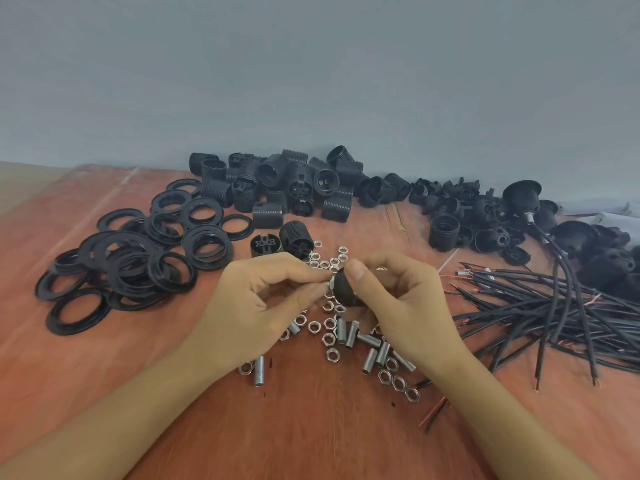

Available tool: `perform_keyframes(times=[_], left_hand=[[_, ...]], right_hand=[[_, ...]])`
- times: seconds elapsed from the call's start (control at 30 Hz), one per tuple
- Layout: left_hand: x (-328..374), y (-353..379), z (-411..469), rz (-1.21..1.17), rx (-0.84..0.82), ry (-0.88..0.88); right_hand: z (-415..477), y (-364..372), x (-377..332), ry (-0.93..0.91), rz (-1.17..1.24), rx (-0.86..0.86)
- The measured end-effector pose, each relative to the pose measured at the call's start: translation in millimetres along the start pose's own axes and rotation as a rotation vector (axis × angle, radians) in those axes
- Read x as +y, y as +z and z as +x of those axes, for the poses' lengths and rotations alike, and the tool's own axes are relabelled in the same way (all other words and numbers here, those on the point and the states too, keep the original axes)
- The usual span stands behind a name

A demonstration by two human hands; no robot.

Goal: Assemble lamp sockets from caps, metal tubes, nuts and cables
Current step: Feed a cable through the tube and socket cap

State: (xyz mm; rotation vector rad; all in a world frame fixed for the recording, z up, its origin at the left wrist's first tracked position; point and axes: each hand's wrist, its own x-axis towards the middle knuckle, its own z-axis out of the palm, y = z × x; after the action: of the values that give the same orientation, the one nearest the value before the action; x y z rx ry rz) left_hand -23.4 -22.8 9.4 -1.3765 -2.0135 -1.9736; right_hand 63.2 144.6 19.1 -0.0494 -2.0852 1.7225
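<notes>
My right hand [401, 299] grips a black dome-shaped cap [346, 289] above the middle of the table, thumb on top of it. My left hand [263, 299] pinches a small silver nut [330, 283] at the cap's left end between thumb and forefinger. Whether a metal tube sits inside the cap is hidden. Loose silver nuts [327, 263] and short threaded metal tubes [370, 355] lie scattered under and in front of both hands. A bundle of black cables [540, 306] with red and bare ends lies to the right.
Black threaded rings [138, 258] are heaped at the left. Black socket bodies [287, 181] pile along the grey wall, more caps [464, 209] at the back right, and finished caps with cables [523, 199] at far right. The table [311, 427] is reddish-brown wood.
</notes>
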Motion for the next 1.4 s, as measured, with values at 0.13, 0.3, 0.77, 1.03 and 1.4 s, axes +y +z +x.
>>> perform_keyframes(times=[0.13,0.3,0.77,1.03,1.4], left_hand=[[0.0,1.1,0.2,0.016,0.025,0.009],[0.6,0.1,-0.9,0.008,0.028,0.045],[-1.8,-0.9,7.4,-0.289,0.307,-0.21],[-4.2,-1.1,5.0,-0.271,0.319,-0.232],[-3.1,0.3,4.7,-0.272,0.279,-0.249]], right_hand=[[0.2,-0.7,-4.1,0.029,-0.026,-0.039],[-0.6,-3.4,-4.1,-0.032,-0.11,-0.111],[18.4,-107.7,-2.7,0.404,-1.16,-0.025],[19.7,-117.5,4.0,0.376,-1.207,-0.073],[22.1,-85.9,15.6,-0.17,-0.917,0.158]])
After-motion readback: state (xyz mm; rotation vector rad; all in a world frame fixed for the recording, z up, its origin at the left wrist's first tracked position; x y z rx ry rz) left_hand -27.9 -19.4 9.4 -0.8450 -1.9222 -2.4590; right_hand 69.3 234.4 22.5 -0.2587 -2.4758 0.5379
